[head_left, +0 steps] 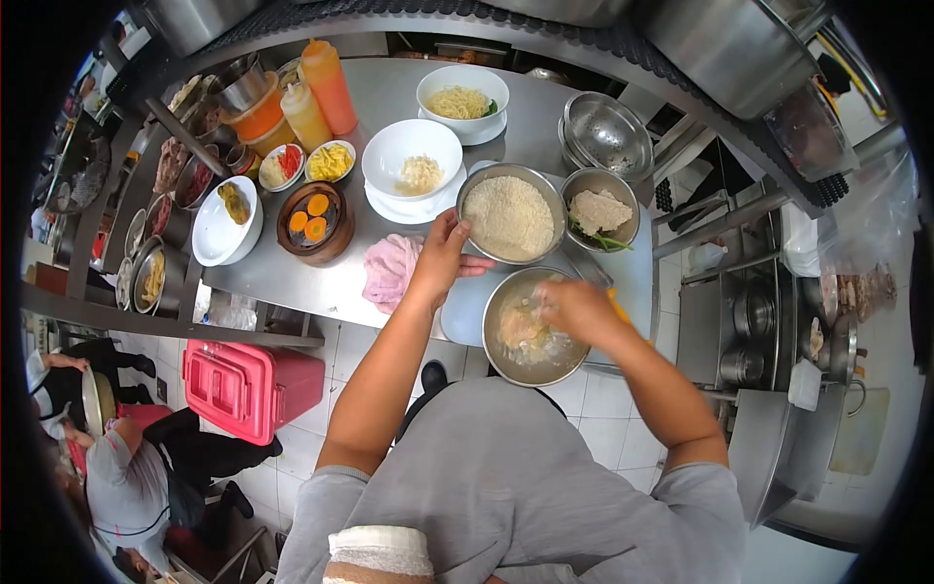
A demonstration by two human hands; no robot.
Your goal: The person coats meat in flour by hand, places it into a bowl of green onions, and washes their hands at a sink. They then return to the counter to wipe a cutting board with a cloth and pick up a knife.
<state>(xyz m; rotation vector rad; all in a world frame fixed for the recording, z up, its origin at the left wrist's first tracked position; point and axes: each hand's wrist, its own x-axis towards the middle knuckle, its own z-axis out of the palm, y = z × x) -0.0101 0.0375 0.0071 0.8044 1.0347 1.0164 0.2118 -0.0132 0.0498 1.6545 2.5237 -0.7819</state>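
Observation:
My left hand (pixel 446 261) grips the near-left side of a metal bowl (pixel 556 209) of pale crumbs (pixel 509 216), thumb at the rim and fingers stretched along its underside. Directly below in the view, a second metal bowl (pixel 494 352) holds a wet, pale-orange piece of food (pixel 523 329) in whitish liquid or flour. Over that bowl's right side is my right hand (pixel 582 310), its fingers smeared by motion; I cannot tell whether they pinch the food. To the right, a smaller metal bowl (pixel 632 206) contains a crumb-coated piece (pixel 598 212) and green leaves.
A pink cloth (pixel 391 271) lies left of my left forearm. Beyond stand white bowls (pixel 384 146), noodles (pixel 459 102), a brown pot with orange slices (pixel 316 222) and squeeze bottles (pixel 329 88). A shelf (pixel 389 21) crosses overhead. A pink lidded bin (pixel 292 384) and a person (pixel 126 477) are lower left.

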